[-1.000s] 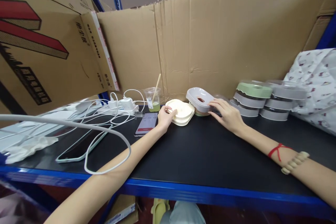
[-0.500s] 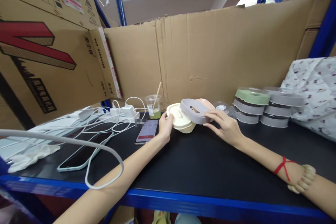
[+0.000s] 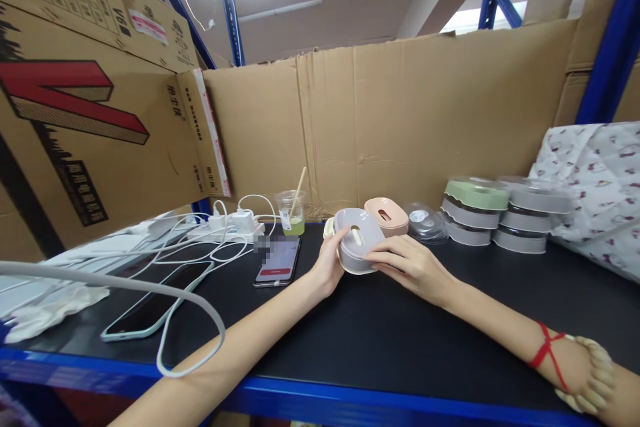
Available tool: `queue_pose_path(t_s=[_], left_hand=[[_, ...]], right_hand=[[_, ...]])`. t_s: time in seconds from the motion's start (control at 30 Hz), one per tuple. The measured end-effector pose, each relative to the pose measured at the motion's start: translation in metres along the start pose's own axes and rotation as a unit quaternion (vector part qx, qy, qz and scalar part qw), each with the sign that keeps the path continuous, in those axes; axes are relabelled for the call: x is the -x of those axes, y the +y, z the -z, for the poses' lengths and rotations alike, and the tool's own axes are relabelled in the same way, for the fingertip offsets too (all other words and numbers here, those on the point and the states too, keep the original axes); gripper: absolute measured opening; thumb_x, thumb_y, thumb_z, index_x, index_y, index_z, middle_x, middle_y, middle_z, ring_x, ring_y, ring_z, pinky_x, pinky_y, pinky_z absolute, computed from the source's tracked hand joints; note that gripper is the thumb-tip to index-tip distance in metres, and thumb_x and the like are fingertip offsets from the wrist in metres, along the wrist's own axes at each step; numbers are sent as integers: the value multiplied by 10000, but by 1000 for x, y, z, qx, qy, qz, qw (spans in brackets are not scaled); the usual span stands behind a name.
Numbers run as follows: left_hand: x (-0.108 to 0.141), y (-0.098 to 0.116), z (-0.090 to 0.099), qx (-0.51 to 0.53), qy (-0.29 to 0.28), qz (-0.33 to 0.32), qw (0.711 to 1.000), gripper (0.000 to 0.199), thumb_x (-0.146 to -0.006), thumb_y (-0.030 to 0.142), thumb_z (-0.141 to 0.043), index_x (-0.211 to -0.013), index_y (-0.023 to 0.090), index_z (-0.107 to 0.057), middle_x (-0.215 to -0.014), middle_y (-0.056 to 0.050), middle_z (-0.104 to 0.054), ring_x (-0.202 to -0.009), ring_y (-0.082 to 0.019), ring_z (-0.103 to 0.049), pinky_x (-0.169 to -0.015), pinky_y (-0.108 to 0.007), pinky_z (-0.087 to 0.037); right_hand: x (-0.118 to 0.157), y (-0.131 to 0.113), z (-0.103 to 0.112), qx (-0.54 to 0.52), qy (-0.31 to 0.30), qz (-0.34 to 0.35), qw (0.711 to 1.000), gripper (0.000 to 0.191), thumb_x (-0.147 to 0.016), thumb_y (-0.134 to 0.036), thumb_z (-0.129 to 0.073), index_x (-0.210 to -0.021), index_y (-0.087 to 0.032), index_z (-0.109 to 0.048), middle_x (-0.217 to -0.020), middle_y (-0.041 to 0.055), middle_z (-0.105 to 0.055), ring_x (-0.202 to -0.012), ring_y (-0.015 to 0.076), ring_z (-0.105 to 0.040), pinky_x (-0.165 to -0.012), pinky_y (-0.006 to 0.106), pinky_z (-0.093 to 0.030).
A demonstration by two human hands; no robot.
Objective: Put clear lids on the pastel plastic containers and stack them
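A grey oval piece (image 3: 361, 223) with a slot lies over a cream piece, whose pale rim (image 3: 357, 271) shows beneath it. My left hand (image 3: 329, 263) grips the left side of both, its thumb on the grey top. On the right, the fingers of my right hand (image 3: 409, 265) are pressed together on the grey piece's front edge. Just behind, a pink slotted oval piece (image 3: 387, 212) stands on the black surface. Clear plastic lids (image 3: 425, 221) are beside the pink piece.
Stacked grey and green pieces (image 3: 475, 195) stand at the right, before a patterned cloth (image 3: 595, 180). A drink cup (image 3: 291, 215), a lit phone (image 3: 278, 263), another phone (image 3: 159, 300) and tangled white cables are leftward. Cardboard (image 3: 440, 107) walls the back.
The grey piece has moved left and down over the cream piece, its slotted top now facing me. My right hand has followed it, and the pink piece is more exposed.
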State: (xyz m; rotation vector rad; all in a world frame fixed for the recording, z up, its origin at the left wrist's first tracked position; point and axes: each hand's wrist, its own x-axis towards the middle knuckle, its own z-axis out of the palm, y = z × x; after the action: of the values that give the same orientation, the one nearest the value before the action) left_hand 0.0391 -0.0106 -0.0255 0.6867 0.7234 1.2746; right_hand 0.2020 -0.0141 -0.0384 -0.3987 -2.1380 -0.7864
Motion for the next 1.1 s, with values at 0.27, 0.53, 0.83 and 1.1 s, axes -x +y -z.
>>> queue_pose_path(t_s=[0.27, 0.53, 0.83, 1.1], left_hand=[[-4, -10, 8, -86, 19, -69, 994, 238, -573, 190, -536, -803, 144, -579, -693, 4, -576, -630, -127, -526, -599, -205, -418], [3, -17, 5, -177, -58, -66, 980, 336, -488, 136, -512, -802, 161, -628, -713, 3, -599, -710, -154, -528, -630, -211, -401], [-1, -18, 5, -155, -44, -33, 986, 294, -595, 265, -633, -863, 144, -654, -793, -40, -655, -706, -160, -573, -644, -232, -433], [8, -15, 0, -99, 37, 72, 992, 191, -691, 212, -538, -832, 122, -631, -680, -47, -644, -591, -160, -586, -569, -239, -457]], right_hand=[[4, 5, -8, -214, 68, -442, 868, 606, -707, -583, -533, -1186, -213, -485, -1176, 98, -525, -1007, 163, -565, -736, 279, -536], [-7, 1, -2, -440, -51, -660, 607, 693, -582, -645, -563, -1058, -142, -572, -548, -20, -507, -450, 83, -487, -350, 182, -395], [-3, 4, -3, -413, -68, -646, 639, 642, -600, -681, -532, -925, -137, -634, -555, -11, -507, -474, 73, -485, -389, 183, -416], [26, 47, -4, -1, -56, -481, 875, 376, -750, -416, -452, -999, -205, -640, -952, 77, -630, -876, 182, -576, -782, 329, -491]])
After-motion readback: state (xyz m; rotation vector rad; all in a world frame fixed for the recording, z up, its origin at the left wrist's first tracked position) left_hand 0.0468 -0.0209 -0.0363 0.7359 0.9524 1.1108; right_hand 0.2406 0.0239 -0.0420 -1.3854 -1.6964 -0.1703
